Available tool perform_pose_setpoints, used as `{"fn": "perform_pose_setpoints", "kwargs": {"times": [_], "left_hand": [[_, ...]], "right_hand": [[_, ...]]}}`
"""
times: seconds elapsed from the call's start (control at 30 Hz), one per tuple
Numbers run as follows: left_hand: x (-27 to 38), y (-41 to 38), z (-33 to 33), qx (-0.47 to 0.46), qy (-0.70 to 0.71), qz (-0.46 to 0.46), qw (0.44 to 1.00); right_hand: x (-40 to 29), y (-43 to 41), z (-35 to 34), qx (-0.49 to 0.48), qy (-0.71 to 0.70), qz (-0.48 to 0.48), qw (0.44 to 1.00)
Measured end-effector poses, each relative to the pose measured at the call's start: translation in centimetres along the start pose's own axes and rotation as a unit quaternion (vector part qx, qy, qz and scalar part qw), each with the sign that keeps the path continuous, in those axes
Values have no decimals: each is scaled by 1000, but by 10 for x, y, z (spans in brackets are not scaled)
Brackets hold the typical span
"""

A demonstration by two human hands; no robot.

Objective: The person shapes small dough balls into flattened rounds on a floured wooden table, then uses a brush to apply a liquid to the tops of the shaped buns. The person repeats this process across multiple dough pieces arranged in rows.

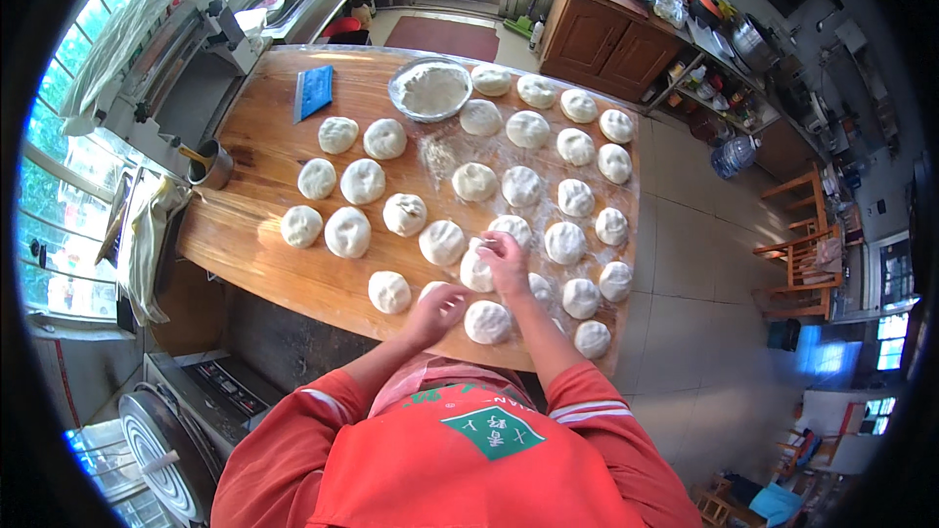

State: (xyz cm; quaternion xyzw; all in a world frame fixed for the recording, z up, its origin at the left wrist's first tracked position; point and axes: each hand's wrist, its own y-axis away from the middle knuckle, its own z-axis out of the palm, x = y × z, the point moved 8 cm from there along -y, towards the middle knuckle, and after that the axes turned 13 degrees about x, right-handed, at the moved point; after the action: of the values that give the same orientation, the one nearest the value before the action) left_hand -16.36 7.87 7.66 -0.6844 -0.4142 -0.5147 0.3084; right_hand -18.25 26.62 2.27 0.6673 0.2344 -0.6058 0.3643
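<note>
Many round pieces of dough lie spread over a wooden board point(242, 227). My right hand point(506, 264) is over one dough piece point(477, 271), thumb and fingertips at its upper edge; whether they grip it I cannot tell. My left hand point(439, 308) hovers just left of it with fingers bent and apart, partly covering another dough piece point(429, 289). Directly below the hands sits a floured dough round point(488, 322). A bowl of flour point(430, 90) stands at the far side, with loose flour point(439, 158) scattered near it.
A blue dough scraper point(314, 92) lies at the far left of the board. Beside the board's left edge are a metal cup with a yellow handle in it point(213, 165) and a roller machine point(183, 59). An open round electric griddle point(161, 455) stands at lower left.
</note>
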Motion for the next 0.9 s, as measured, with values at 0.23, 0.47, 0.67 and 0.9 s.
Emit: {"fn": "perform_pose_setpoints", "kwargs": {"times": [0.23, 0.47, 0.67, 0.9], "left_hand": [[-80, -107, -146, 210, -155, -53, 964], [-138, -143, -124, 124, 18, -385, 914], [-32, -109, -152, 17, 376, -234, 896], [-54, -60, -158, 250, 490, -274, 789]], "right_hand": [[-10, -39, 169, -7, 218, -183, 959], [44, -74, 169, -66, 258, 146, 953], [-71, 14, 177, -230, -197, 256, 918], [-130, 92, 210, -91, 274, -407, 867]]}}
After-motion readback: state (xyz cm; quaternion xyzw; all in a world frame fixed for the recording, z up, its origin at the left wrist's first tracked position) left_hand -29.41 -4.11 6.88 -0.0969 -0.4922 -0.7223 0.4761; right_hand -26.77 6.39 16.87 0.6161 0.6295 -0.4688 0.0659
